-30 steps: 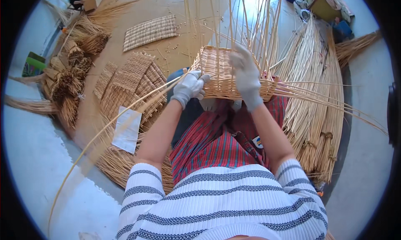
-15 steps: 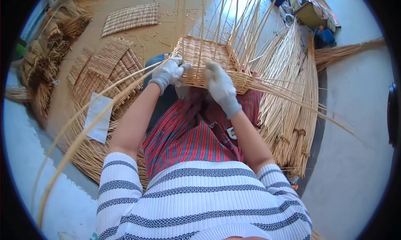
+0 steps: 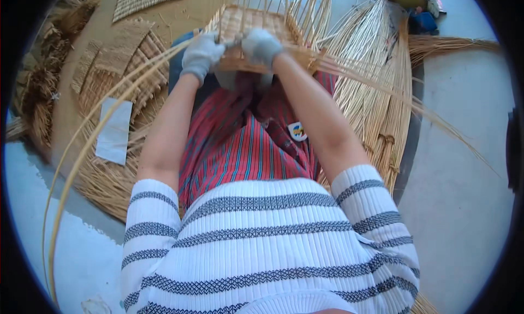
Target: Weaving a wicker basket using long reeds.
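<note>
A partly woven wicker basket [image 3: 254, 20] is in front of me at the top of the view, with bare stakes standing up from its sides. My left hand [image 3: 201, 54], in a pale work glove, is closed on the basket's near left corner. Long loose canes [image 3: 112, 93] run from beside that hand down to the lower left. My right hand [image 3: 262, 45], gloved too, is curled at the near wall, close to the left hand; motion smears it and hides what its fingers hold. More loose strands [image 3: 393, 90] trail from the basket's right side.
Woven mats [image 3: 123, 46] lie stacked at the left beside a white sheet [image 3: 113, 131], with another mat [image 3: 150, 0] beyond. Dark bundled straw [image 3: 46, 79] lines the far left. Bundles of pale canes [image 3: 376, 84] spread at the right, near a blue container [image 3: 423, 22].
Basket and hands sit higher in the view, as do the mats and canes around them. My right hand has moved left along the near wall, closer to my left hand.
</note>
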The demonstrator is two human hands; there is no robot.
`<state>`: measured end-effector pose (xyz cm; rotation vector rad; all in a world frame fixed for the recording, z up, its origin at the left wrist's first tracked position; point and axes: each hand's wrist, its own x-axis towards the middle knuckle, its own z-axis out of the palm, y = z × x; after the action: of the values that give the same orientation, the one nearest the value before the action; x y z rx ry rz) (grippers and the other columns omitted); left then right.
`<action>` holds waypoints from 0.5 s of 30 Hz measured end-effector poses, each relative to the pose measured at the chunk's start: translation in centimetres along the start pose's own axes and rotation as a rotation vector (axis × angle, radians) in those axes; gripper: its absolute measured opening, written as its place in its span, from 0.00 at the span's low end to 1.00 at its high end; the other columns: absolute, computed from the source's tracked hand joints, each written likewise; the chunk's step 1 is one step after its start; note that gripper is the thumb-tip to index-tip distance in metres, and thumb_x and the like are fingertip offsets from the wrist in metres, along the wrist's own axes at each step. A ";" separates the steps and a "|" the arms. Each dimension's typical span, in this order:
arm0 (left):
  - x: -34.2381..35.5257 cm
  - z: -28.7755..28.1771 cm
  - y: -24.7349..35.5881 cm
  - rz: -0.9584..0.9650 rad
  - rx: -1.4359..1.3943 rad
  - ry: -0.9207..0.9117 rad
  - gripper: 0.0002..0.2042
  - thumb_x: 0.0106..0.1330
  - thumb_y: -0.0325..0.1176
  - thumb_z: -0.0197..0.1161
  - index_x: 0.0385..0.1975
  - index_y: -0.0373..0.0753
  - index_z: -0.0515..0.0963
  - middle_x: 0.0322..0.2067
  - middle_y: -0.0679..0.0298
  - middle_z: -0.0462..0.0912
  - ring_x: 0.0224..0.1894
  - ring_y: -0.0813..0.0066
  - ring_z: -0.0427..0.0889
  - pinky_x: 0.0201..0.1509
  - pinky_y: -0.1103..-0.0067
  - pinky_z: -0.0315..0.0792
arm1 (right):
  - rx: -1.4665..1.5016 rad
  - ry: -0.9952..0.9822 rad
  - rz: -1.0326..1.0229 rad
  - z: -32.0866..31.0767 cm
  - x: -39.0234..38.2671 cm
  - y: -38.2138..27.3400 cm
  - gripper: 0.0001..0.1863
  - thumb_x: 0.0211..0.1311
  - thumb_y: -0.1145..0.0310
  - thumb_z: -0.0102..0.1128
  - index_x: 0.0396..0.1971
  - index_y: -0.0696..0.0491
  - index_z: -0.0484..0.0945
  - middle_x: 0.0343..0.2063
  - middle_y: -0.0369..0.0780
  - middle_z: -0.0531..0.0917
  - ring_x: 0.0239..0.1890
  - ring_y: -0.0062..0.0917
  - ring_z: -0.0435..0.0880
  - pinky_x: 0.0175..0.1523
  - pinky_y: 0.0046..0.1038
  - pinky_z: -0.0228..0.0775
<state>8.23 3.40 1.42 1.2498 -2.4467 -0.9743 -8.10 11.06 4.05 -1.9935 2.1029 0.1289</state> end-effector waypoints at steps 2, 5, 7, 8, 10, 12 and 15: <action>-1.3 -1.0 0.6 0.075 0.028 0.034 0.17 0.64 0.46 0.65 0.42 0.38 0.81 0.39 0.49 0.84 0.43 0.50 0.83 0.48 0.63 0.75 | 0.407 0.241 0.211 1.2 -2.8 -0.9 0.17 0.63 0.62 0.61 0.49 0.52 0.79 0.44 0.55 0.83 0.49 0.49 0.83 0.55 0.44 0.75; -5.0 -1.4 2.4 0.219 -0.133 0.380 0.17 0.67 0.41 0.63 0.53 0.43 0.78 0.43 0.53 0.85 0.44 0.52 0.84 0.46 0.62 0.77 | 0.847 0.654 -0.048 4.3 -8.3 -1.2 0.25 0.67 0.66 0.61 0.61 0.56 0.70 0.47 0.47 0.82 0.47 0.40 0.81 0.51 0.35 0.74; -6.0 -0.6 4.3 0.376 -0.093 0.475 0.15 0.70 0.32 0.57 0.56 0.46 0.77 0.44 0.57 0.85 0.46 0.55 0.84 0.48 0.64 0.77 | 1.517 0.475 0.288 6.1 -11.2 0.4 0.21 0.69 0.73 0.60 0.60 0.56 0.73 0.40 0.37 0.83 0.37 0.20 0.81 0.39 0.25 0.77; -5.6 0.0 5.5 0.371 -0.172 0.353 0.15 0.70 0.32 0.57 0.56 0.46 0.76 0.44 0.57 0.85 0.45 0.57 0.85 0.48 0.66 0.78 | 1.656 0.701 0.456 6.6 -12.3 1.7 0.15 0.69 0.72 0.60 0.54 0.53 0.76 0.39 0.38 0.83 0.34 0.19 0.80 0.37 0.24 0.76; -3.1 1.7 7.7 0.206 -0.375 -0.010 0.16 0.71 0.34 0.57 0.58 0.46 0.75 0.41 0.57 0.85 0.38 0.62 0.86 0.43 0.71 0.80 | 1.713 1.168 0.269 6.6 -13.8 4.7 0.04 0.71 0.68 0.60 0.42 0.49 0.77 0.40 0.38 0.84 0.37 0.22 0.83 0.39 0.24 0.79; -0.2 3.0 9.1 -0.118 -0.696 -0.430 0.17 0.73 0.37 0.55 0.60 0.44 0.73 0.34 0.57 0.85 0.24 0.66 0.86 0.29 0.75 0.81 | 1.770 1.233 0.436 4.9 -13.8 6.9 0.05 0.74 0.68 0.56 0.45 0.50 0.75 0.41 0.38 0.84 0.39 0.24 0.84 0.42 0.27 0.81; 1.4 4.2 9.0 0.043 -0.343 -0.325 0.20 0.74 0.48 0.53 0.55 0.40 0.75 0.38 0.51 0.85 0.35 0.57 0.86 0.38 0.67 0.78 | 1.410 1.029 0.247 -0.3 -10.7 7.3 0.14 0.75 0.75 0.46 0.57 0.54 0.70 0.47 0.41 0.83 0.48 0.31 0.84 0.56 0.34 0.78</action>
<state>-0.27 7.98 3.99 0.9827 -2.3721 -1.6109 -14.99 21.82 6.14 -0.8579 1.7426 -2.0204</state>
